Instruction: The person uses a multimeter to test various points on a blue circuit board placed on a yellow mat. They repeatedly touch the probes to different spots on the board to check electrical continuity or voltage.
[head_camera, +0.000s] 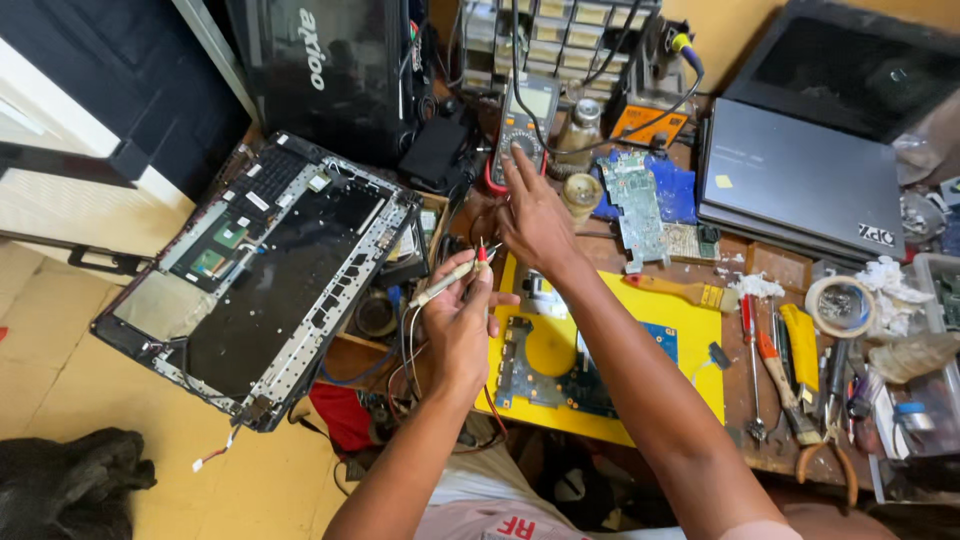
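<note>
Gripping two slim multimeter probes (452, 277) together, the left hand (460, 325) is closed. The right hand (533, 215), nearer, extends open fingers onto the red-cased digital multimeter (522, 128) straight ahead, its long axis pointing away.

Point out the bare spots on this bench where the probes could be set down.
Bare room: the yellow mat between the brush and circuit board, and the closed grey laptop's lid. Crowded: the tools at right and the cables around the multimeter.
</note>
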